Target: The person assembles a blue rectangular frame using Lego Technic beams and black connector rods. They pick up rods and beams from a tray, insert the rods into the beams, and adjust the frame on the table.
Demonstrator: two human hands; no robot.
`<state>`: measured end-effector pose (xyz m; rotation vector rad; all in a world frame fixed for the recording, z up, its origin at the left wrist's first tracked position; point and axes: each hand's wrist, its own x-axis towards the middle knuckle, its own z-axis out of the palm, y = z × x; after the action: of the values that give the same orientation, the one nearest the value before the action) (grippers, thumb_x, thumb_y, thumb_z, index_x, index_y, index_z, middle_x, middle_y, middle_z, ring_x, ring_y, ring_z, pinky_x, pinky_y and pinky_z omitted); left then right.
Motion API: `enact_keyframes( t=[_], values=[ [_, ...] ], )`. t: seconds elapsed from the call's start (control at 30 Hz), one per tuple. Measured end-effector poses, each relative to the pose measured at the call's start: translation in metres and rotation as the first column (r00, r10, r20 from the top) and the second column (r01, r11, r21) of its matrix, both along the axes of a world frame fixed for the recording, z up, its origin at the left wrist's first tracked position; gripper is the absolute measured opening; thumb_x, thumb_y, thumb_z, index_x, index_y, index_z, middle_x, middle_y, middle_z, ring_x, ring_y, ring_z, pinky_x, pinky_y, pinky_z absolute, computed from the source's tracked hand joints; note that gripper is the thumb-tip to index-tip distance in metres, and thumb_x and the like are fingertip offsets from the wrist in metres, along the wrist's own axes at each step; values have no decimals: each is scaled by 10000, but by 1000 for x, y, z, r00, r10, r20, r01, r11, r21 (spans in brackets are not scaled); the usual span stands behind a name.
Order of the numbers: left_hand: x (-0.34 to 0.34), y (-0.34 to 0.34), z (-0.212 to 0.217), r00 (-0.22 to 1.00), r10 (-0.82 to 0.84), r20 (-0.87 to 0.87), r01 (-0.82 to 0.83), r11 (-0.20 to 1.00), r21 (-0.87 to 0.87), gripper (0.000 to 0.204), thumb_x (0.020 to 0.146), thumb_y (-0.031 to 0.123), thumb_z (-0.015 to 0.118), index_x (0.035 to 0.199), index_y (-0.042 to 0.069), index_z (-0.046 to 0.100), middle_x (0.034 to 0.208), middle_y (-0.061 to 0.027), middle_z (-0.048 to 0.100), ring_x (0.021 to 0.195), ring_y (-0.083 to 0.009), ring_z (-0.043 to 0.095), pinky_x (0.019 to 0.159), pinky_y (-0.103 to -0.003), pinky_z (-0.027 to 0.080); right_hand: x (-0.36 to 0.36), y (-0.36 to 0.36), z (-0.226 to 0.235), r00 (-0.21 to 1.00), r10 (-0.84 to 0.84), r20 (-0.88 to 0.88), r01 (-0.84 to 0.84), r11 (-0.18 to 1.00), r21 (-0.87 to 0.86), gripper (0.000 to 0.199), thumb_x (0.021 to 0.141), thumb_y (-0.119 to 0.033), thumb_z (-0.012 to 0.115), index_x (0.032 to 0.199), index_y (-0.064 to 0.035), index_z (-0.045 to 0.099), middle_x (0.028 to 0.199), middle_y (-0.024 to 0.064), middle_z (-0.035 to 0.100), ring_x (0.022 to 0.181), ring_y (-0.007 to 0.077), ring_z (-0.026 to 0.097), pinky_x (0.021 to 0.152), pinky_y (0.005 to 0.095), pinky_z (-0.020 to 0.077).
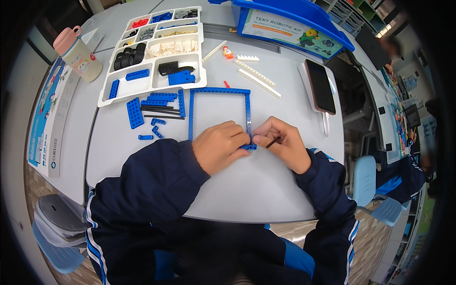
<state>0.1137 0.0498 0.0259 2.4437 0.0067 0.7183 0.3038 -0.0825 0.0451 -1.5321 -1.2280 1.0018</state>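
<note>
Pressing down at the near right corner of a blue beam frame (218, 91), the left hand (219, 146) lies closed over the frame's lower edge, its fingertips touching the corner piece. The right hand (281, 142) meets it there, thumb and forefinger pinched on the same corner, with a thin black pin (272, 141) tucked in its grip. The frame lies flat on the grey table (256, 190), just below a white parts tray (105, 100). Loose blue beams (153, 105) sit left of the frame; a phone (320, 85) lies to the right.
</note>
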Motion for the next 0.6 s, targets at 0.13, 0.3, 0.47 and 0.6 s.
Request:
enact_keyframes(
  t=[0.13, 0.3, 0.47, 0.6],
  values=[
    [0, 0, -1, 1000, -8, 4, 8, 1000, 3, 251, 781, 112, 830, 975, 26, 696, 903, -92, 653, 839, -289, 638, 709, -377, 545, -1, 0, -1, 1000, -12, 24, 12, 1000, 10, 150, 941, -97, 757, 1013, -2, 667, 840, 35, 721, 763, 51, 651, 719, 221, 498],
    [1, -3, 1, 999, 20, 33, -21, 999, 38, 243, 772, 109, 833, 950, 29, 688, 892, -78, 637, 833, -280, 631, 709, -371, 543, 1, 1, 0, 999, 17, 41, -17, 1000, 17, 150, 936, -93, 763, 1007, 0, 669, 834, 36, 723, 761, 52, 659, 715, 222, 497],
    [3, -5, 3, 990, 24, 136, -59, 964, 260, 222, 754, 78, 815, 929, 40, 683, 876, -53, 621, 806, -237, 623, 676, -343, 524, 0, 1, 0, 996, 22, 85, -27, 998, 54, 141, 930, -67, 757, 1011, 2, 664, 821, 34, 717, 731, 60, 653, 691, 222, 495],
    [4, -9, -1, 976, 4, 218, -84, 930, 358, 204, 735, 45, 810, 880, 37, 667, 865, -52, 616, 769, -226, 617, 643, -330, 510, -1, 1, -2, 970, 17, 241, -36, 997, 73, 128, 918, -25, 744, 1006, -1, 655, 807, 42, 699, 717, 87, 655, 682, 235, 505]
  ],
)
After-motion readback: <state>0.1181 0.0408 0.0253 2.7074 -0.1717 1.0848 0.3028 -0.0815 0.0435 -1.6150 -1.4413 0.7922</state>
